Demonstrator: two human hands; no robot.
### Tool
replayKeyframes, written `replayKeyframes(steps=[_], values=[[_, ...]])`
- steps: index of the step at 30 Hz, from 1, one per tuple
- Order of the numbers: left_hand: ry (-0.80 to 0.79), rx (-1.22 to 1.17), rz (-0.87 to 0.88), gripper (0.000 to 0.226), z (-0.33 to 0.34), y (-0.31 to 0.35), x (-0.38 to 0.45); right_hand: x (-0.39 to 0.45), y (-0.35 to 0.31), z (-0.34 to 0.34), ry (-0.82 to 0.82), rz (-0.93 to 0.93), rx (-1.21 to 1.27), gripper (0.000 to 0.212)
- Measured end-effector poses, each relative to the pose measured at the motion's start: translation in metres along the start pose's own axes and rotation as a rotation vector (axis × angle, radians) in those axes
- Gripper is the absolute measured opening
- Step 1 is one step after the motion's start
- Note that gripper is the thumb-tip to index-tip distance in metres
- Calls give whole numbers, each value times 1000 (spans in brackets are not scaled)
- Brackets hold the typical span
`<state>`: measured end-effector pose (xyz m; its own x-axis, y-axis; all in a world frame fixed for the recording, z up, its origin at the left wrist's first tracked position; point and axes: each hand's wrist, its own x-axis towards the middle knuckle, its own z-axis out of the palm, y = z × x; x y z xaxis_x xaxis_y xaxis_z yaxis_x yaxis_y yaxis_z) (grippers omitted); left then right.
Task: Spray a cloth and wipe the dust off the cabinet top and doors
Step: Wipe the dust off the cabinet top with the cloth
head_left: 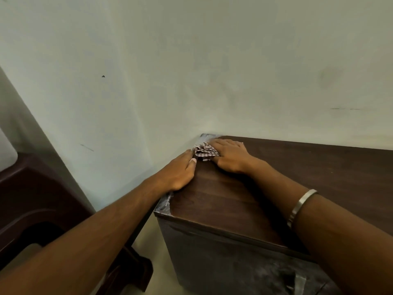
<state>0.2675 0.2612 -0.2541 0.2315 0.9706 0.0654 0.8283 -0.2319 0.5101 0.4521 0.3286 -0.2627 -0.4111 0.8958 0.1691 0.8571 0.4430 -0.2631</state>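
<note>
Cabinet top [297, 177] corner: cloth [205, 152] under gripping right hand [230, 155], flat left hand [179, 172] just beside.

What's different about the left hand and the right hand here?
The right hand holds the bunched checked cloth near the back corner; the left hand holds nothing and lies along the left edge of the cabinet top. The right arm wears a metal bangle; the left arm is bare. Both rest on it.
</note>
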Motion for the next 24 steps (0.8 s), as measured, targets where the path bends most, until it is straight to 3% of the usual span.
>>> replayKeyframes(steps=[7,11,16,24], values=[[-16,-73,-45,52,5,-8,2,18,-5,-9,-37,109,6,62],[9,-82,-87,27,1,-7,8,9,2,-3,-26,9,-10,57],[-13,49,-61,53,-5,-13,9,17,11,-13,-41,104,-15,59],[30,234,-89,53,-12,-19,29,22,9,-6,-46,39,9,58]])
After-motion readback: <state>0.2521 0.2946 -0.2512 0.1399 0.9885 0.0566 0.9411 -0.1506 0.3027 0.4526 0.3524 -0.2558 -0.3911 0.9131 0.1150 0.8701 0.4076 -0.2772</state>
